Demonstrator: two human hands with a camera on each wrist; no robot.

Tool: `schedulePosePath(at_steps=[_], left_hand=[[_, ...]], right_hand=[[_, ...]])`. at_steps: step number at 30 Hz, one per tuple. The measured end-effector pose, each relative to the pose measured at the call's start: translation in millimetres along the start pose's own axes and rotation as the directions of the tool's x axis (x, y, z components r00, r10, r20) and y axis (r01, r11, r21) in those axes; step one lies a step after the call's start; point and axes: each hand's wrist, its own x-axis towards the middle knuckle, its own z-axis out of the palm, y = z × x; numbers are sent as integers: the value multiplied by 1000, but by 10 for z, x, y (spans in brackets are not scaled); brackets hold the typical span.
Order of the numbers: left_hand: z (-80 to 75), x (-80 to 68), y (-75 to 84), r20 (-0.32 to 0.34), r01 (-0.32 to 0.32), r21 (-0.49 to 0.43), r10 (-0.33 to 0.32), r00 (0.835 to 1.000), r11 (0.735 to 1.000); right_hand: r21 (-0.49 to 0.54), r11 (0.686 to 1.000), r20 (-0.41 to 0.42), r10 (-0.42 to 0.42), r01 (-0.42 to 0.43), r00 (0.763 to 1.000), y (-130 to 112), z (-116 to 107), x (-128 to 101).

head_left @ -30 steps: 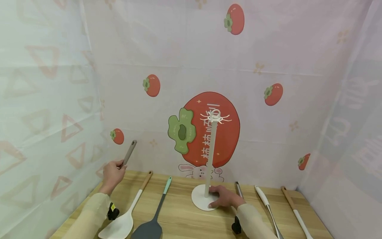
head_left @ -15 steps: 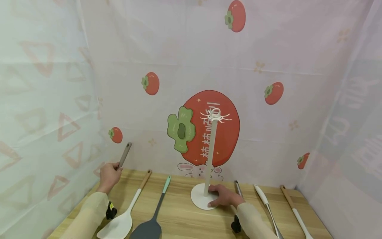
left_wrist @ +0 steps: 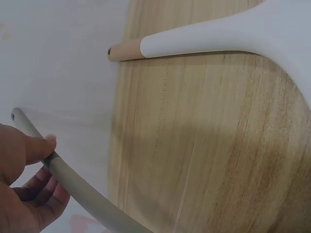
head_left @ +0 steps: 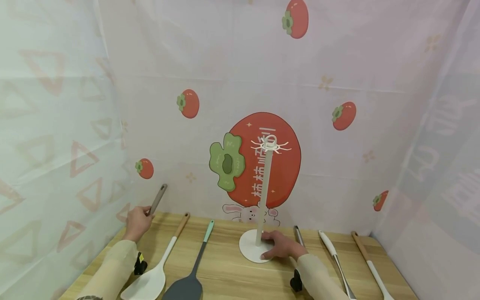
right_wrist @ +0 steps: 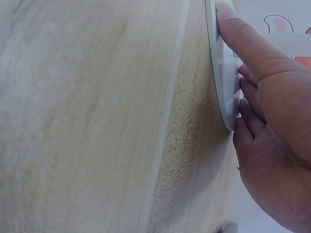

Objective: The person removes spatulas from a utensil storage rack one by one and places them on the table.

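In the head view my left hand (head_left: 138, 223) pinches a long grey handle (head_left: 157, 199) that slants up toward the back wall, left of the other utensils. The left wrist view shows thumb and fingers at a dark joint, with a greyish shaft (left_wrist: 92, 201) running out of the frame; the utensil's head is out of sight, so I cannot tell its kind. A white rack stand (head_left: 263, 196) has a ring of hooks (head_left: 271, 146) at its top. My right hand (head_left: 281, 246) rests on its round base (head_left: 247, 246), thumb near the rim and fingers close to the pole.
A white turner (head_left: 148, 283) and a dark grey turner (head_left: 187, 287) lie left of the stand. To the right lie a metal handle (head_left: 298, 235), a white-handled utensil (head_left: 333, 252) and a wooden-handled one (head_left: 365, 252). Fabric walls (head_left: 240, 54) enclose the wooden table (head_left: 232, 279).
My left hand has lowered a little and shifted slightly left with the grey handle. My right hand stays at the stand's base. The head view has shifted slightly.
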Motion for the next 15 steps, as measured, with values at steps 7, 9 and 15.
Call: schedulePosePath(at_steps=[7, 9, 15], left_hand=[[-16, -17, -47, 47, 15, 34, -17, 999, 999], [-17, -31, -70, 50, 7, 45, -9, 999, 999], [-18, -34, -124, 95, -8, 64, 2, 995, 998]], right_hand=[[9, 1000, -1, -11, 11, 1000, -12, -3, -12], [10, 1000, -1, -16, 16, 1000, -17, -6, -16], [17, 1000, -1, 1, -1, 1000, -21, -18, -22]])
